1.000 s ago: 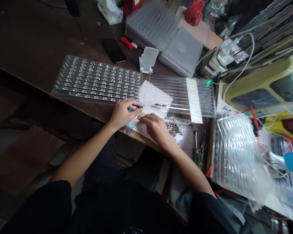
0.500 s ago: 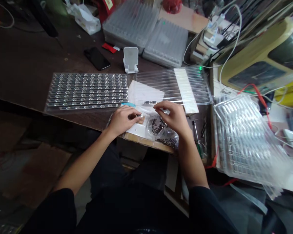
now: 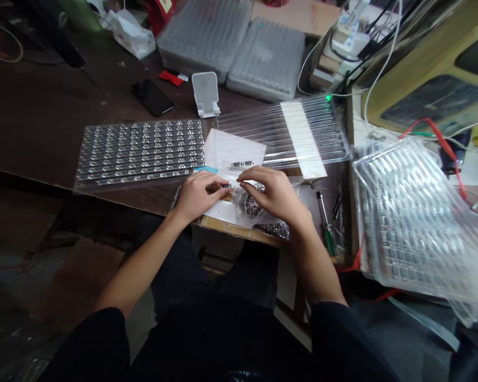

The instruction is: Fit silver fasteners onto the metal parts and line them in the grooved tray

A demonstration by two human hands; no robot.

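Observation:
My left hand (image 3: 199,195) pinches a small metal D-sub connector (image 3: 225,186) between thumb and forefinger, over a small brown block (image 3: 226,196) on a white sheet. To its right, my right hand (image 3: 276,193) has thumb and forefinger nearly together, close to the connector; anything between them is too small to make out. Under that hand lies a clear plastic bag of small metal parts (image 3: 253,206), with more small dark metal pieces (image 3: 276,229) by the board's edge. Just beyond the hands, two more connectors (image 3: 242,164) sit in a row near a clear ribbed tray (image 3: 263,127).
A tray packed with rows of connectors (image 3: 143,148) lies left. Behind are a black phone (image 3: 152,97), a white phone stand (image 3: 205,93) and stacked clear trays (image 3: 266,58). At right are a green-handled screwdriver (image 3: 327,228) and more plastic trays (image 3: 418,223).
My right hand has moved left and slightly down, from beside the row of connectors towards the one in my left hand. My left hand stays in place. The camera view has shifted slightly.

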